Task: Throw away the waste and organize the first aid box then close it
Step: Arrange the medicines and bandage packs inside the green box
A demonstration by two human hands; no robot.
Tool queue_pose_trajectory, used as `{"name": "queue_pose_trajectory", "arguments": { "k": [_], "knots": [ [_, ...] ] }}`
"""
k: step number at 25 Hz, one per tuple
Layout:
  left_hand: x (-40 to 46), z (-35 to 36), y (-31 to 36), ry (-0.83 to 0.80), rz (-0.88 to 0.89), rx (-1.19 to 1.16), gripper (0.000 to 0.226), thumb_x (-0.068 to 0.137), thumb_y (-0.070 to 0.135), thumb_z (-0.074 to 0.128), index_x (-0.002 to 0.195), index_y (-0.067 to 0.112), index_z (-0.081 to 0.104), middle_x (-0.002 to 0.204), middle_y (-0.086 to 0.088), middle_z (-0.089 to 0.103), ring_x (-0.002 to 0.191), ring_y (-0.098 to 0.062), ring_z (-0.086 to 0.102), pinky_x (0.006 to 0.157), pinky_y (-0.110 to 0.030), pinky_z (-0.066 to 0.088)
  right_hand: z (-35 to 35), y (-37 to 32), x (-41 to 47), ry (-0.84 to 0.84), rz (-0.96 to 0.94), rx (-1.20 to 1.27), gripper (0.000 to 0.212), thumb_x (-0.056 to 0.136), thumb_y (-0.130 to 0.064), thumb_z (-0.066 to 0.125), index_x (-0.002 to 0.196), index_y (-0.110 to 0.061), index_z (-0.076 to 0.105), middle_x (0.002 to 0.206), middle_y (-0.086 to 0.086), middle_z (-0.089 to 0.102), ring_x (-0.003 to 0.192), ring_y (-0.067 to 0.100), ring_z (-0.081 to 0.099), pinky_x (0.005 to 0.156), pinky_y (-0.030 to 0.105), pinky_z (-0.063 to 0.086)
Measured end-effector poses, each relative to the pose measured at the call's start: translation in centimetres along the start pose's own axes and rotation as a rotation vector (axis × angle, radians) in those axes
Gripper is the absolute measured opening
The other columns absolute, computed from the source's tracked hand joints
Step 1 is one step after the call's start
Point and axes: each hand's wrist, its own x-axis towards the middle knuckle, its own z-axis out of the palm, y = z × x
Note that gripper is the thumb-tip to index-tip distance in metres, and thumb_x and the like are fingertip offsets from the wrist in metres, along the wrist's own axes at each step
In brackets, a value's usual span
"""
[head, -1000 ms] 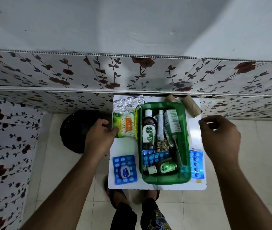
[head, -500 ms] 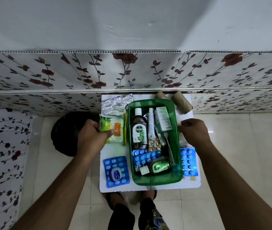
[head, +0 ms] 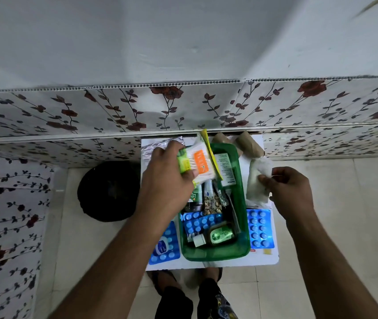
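A green first aid box (head: 241, 192) stands open on a small white table (head: 211, 264), filled with bottles, tubes and blue pill strips. My left hand (head: 167, 178) grips a green and orange packet of cotton buds (head: 197, 165) and holds it above the box's far left part. My right hand (head: 291, 189) pinches a white gauze pack (head: 258, 183), lifted just right of the box. A silver foil wrapper (head: 151, 148) lies at the table's far left corner.
A black bin (head: 107, 192) stands on the floor left of the table. Blue pill strips lie on both sides of the box (head: 260, 229) (head: 167, 247). Two brown rolls (head: 249, 145) rest at the table's back, against the floral wall panel. My feet are under the table's front edge.
My left hand lifted the cotton bud packet off the table and moved it right, over the box. My right hand picked up the white gauze pack beside the box.
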Motion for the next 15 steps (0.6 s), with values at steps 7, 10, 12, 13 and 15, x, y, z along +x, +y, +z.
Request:
{"name": "queue_pose_trajectory", "arguments": {
  "k": [7,10,12,13,15],
  "knots": [
    [0.5,3.6,0.7,0.099,0.202,0.529,0.034,0.082,0.028,0.071,0.112,0.015,0.066,0.113,-0.009,0.056,0.099,-0.029,0.056,0.070,-0.038,0.049,-2.0,0.5,0.0,-0.013,0.008,0.012,0.019,0.080,-0.022,0.078,0.093,-0.015,0.066,0.084,0.005,0.070,0.073,0.022,0.066,0.070,0.037,0.056],
    [0.6,3.6,-0.5,0.175,0.320,0.647,0.040,0.073,0.035,0.076,0.108,0.015,0.069,0.115,-0.011,0.057,0.105,-0.031,0.048,0.081,-0.043,0.044,-2.4,0.8,0.0,-0.013,0.018,0.009,0.022,0.079,-0.024,0.078,0.095,-0.015,0.066,0.085,0.003,0.070,0.075,0.023,0.066,0.071,0.039,0.057],
    [0.5,3.8,-1.2,0.087,0.381,0.758,0.060,0.067,0.051,0.076,0.115,0.017,0.066,0.117,-0.008,0.058,0.107,-0.030,0.045,0.083,-0.044,0.036,-2.6,0.9,-0.1,-0.018,0.021,0.007,0.023,0.080,-0.025,0.078,0.098,-0.015,0.067,0.087,0.002,0.070,0.075,0.021,0.067,0.074,0.041,0.058],
    [0.4,4.1,-1.5,0.053,0.413,0.833,0.068,0.063,0.054,0.078,0.118,0.017,0.064,0.119,-0.007,0.058,0.107,-0.030,0.045,0.082,-0.044,0.031,-2.7,0.9,-0.1,-0.022,0.023,0.007,0.024,0.080,-0.024,0.078,0.099,-0.014,0.067,0.087,0.002,0.070,0.075,0.021,0.067,0.074,0.042,0.058],
    [0.5,4.4,-1.7,0.039,0.437,0.927,0.076,0.058,0.052,0.081,0.122,0.015,0.063,0.119,-0.006,0.060,0.107,-0.030,0.045,0.080,-0.043,0.027,-2.9,1.0,-0.2,-0.027,0.016,0.002,0.023,0.080,-0.024,0.078,0.099,-0.015,0.067,0.088,0.002,0.071,0.075,0.020,0.068,0.074,0.042,0.059]
  ]
}}
